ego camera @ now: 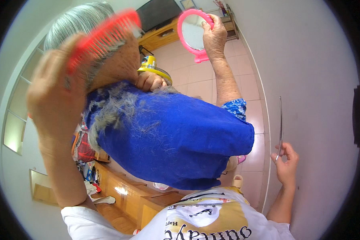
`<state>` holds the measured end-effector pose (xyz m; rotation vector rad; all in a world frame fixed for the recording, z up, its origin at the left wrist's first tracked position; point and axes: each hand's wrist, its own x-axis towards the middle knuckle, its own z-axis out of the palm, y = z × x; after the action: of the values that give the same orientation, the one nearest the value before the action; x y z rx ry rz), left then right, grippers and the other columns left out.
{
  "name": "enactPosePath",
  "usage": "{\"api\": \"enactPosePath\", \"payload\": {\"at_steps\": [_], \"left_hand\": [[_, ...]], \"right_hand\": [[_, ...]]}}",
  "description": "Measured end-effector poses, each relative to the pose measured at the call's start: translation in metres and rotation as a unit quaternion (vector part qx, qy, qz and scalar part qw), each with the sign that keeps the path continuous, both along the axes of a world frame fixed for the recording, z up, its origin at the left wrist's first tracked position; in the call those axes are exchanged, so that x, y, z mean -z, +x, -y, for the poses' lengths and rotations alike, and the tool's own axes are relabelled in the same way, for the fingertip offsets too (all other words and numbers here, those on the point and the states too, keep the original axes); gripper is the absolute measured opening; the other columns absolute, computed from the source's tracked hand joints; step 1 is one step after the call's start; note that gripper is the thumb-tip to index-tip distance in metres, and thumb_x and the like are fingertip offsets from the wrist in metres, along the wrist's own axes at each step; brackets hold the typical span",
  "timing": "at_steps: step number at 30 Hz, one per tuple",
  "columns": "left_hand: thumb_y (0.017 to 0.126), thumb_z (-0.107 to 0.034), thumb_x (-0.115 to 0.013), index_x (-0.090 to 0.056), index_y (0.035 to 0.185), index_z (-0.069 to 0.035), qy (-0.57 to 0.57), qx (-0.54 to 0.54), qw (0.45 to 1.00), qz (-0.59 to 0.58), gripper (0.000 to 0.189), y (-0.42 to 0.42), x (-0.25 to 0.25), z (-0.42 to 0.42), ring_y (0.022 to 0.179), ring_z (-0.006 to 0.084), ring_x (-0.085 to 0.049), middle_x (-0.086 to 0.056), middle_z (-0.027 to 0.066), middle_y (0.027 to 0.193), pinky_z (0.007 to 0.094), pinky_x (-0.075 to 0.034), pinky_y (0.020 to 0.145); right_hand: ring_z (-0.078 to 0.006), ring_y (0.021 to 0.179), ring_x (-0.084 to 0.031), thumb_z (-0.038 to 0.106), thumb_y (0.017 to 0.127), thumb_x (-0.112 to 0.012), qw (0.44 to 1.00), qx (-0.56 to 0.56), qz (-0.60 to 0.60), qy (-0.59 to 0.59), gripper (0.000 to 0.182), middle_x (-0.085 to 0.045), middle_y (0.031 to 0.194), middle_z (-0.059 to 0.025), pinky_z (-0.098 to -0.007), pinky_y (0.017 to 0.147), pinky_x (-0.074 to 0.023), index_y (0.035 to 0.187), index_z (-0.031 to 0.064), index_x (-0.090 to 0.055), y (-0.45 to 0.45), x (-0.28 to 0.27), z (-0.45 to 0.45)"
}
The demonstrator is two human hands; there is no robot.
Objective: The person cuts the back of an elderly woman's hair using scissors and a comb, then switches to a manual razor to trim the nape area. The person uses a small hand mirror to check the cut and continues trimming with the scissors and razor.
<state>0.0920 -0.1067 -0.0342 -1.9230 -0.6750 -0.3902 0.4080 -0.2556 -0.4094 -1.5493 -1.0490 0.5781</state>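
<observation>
My left hand (58, 90) holds a red plastic comb (108, 36) against the back and side of a seated person's short grey hair (75, 21); hand and comb are slightly blurred. My right hand (285, 162), off to the right near the wall, grips a pair of metal scissors (280, 126) by the handles, blades pointing away from me. A blue cape (174, 126) covers the person's shoulders, with tufts of cut grey hair (114, 105) on it by the neck. The person raises a pink-framed round hand mirror (193, 31) in one hand; their other hand rests near the chin.
A pale wall (312, 90) runs along the right side. Past the person are a yellow fan (159, 72), a television (157, 15) and a wooden TV cabinet (159, 36). Wooden furniture (123, 189) and piled clothes (88, 168) lie lower left. A slipper (237, 181) is on the tiled floor.
</observation>
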Motion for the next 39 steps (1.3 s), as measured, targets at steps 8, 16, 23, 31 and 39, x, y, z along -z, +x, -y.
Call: {"api": "enactPosePath", "payload": {"at_steps": [8,16,23,31,39], "left_hand": [[0.064,-0.069,-0.073,-0.059,0.136,-0.013,-0.183,-0.207,0.96,-0.032,0.093,0.012,0.029,0.004,0.073,0.0342,-0.07,-0.068,0.0175,0.075,0.0408,-0.054,0.065],[0.065,-0.079,-0.065,-0.062,0.133,-0.011,-0.176,-0.264,0.948,-0.015,0.096,0.005,0.021,0.011,0.074,0.0384,-0.07,-0.068,0.0216,0.075,0.0441,-0.054,0.067],[0.063,-0.074,-0.072,-0.067,0.123,-0.003,-0.325,-0.167,0.928,0.08,0.093,-0.01,0.006,0.034,0.067,0.0316,-0.069,-0.07,0.0187,0.078,0.0372,-0.054,0.065],[0.073,-0.076,-0.063,-0.066,0.123,-0.008,-0.176,-0.192,0.965,-0.008,0.084,-0.011,0.011,0.014,0.07,0.0383,-0.068,-0.066,0.0211,0.069,0.0454,-0.053,0.064],[0.066,-0.073,-0.073,-0.071,0.108,0.002,-0.31,-0.097,0.939,0.114,0.086,-0.054,0.007,0.045,0.064,0.0249,-0.067,-0.068,0.0186,0.074,0.0335,-0.053,0.063]], "right_hand": [[-0.0105,0.069,-0.045,0.004,0.07,-0.074,1.0,0.004,-0.024,-0.018,0.023,-0.051,0.073,-0.0003,-0.0272,0.063,-0.0405,0.089,-0.0004,-0.061,0.017,0.008,0.012],[-0.0096,0.07,-0.041,0.003,0.073,-0.07,0.998,-0.039,-0.023,-0.04,0.02,-0.045,0.073,0.0013,-0.0253,0.063,-0.0383,0.089,-0.0017,-0.058,0.023,0.01,0.008],[-0.0101,0.067,-0.041,0.003,0.074,-0.072,0.998,-0.04,-0.031,-0.027,0.021,-0.044,0.07,0.0007,-0.0254,0.06,-0.0379,0.088,-0.0021,-0.058,0.022,0.011,0.007],[-0.0096,0.066,-0.042,0.004,0.075,-0.072,0.998,-0.06,-0.027,-0.022,0.02,-0.044,0.069,0.0008,-0.0261,0.059,-0.0379,0.087,-0.0019,-0.057,0.009,-0.006,0.012],[-0.0102,0.065,-0.044,0.007,0.073,-0.072,1.0,-0.012,-0.009,0.006,0.023,-0.047,0.069,0.0,-0.027,0.059,-0.04,0.088,-0.0026,-0.058,-0.016,-0.022,0.028]]}}
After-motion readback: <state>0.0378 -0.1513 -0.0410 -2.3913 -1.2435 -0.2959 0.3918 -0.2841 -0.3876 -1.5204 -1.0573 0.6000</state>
